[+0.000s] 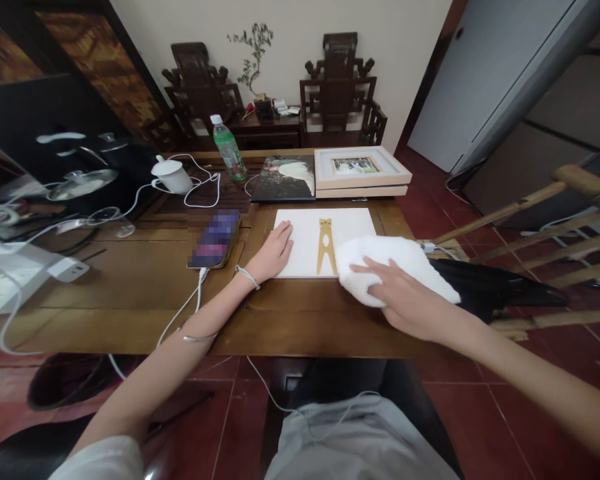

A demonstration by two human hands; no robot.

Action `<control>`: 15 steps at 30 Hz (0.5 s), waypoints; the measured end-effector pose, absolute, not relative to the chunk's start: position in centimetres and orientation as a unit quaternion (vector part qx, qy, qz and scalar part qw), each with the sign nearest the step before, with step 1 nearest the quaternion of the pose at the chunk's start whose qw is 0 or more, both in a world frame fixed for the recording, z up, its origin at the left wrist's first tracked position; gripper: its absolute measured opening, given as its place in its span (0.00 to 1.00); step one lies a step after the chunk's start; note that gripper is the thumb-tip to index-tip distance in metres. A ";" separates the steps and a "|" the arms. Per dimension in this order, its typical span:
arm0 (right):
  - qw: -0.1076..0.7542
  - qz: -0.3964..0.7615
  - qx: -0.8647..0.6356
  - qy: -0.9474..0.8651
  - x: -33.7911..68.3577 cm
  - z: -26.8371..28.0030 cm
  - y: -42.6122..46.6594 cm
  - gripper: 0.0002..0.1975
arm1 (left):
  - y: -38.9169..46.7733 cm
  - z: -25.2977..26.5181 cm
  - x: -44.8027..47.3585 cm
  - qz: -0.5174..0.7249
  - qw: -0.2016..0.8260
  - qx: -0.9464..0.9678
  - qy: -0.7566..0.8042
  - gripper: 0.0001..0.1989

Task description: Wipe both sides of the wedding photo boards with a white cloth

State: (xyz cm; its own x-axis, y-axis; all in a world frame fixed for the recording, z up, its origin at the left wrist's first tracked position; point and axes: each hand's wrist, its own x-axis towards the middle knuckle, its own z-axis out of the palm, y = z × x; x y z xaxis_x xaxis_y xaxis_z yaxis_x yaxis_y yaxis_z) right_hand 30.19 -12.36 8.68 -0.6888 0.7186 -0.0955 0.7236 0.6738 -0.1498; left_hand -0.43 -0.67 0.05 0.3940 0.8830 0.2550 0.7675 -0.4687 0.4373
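A white board (300, 248) lies flat on the wooden table in front of me. On it is a tan cat-faced shape (325, 243) with two long legs; I cannot tell if it is painted or a separate piece. My left hand (274, 252) rests flat on the board's left side, fingers stretched out. My right hand (393, 287) has hold of a fluffy white towel (405, 257), its fingers pressing into the pile. The towel covers the board's lower right corner and reaches over the table's right end. My right thumb is hidden.
Behind the board lie a dark picture panel (286, 179) and a light wooden picture frame (363, 170). A green-labelled bottle (230, 152), lidded white cup (173, 175) and charging phone (217, 237) stand or lie leftward. Cables and a white power strip (3, 277) fill the far left.
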 end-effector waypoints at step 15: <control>-0.009 0.021 0.477 0.878 27.2 8.7 2.0 0.17 | -0.6 0.3 -0.6 0.220 0.108 0.835 0.492 0.27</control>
State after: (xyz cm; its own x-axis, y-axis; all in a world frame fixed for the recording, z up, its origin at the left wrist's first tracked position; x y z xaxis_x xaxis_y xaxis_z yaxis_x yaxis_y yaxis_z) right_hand 27.20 2.02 8.74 -0.5442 0.8382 0.0367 0.8390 0.5435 0.0283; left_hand -0.60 -0.61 0.30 0.4184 0.8702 0.2603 0.7748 -0.4915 0.3976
